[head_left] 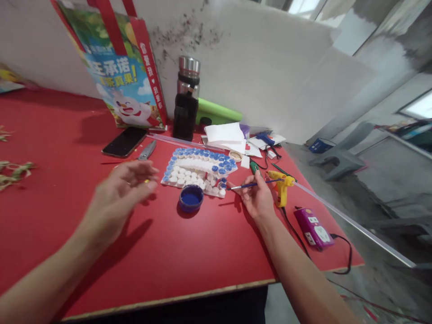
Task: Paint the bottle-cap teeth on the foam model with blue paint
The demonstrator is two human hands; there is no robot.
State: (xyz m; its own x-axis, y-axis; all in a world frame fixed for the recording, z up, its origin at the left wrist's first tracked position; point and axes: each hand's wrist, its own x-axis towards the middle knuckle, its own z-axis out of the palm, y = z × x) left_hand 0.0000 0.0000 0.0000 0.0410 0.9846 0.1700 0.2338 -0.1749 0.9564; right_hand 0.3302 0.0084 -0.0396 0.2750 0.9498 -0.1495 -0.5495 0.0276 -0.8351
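My right hand grips a thin paintbrush, whose tip points left at the right edge of a craft piece. That craft piece is a white board covered in small round bumps. Blue coats the bumps along its back, left side and right end; those in the front middle are white. In front of it sits a small round pot of blue paint. Left of the pot, my left hand hovers over the table, thumb and fingers apart, with a small yellow spot by its fingertips that I cannot make out.
A yellow glue gun with a long clear stick lies right of my right hand, beside a purple box with cords. Behind are a phone, grey-handled tool, flask, printed bag and white papers.
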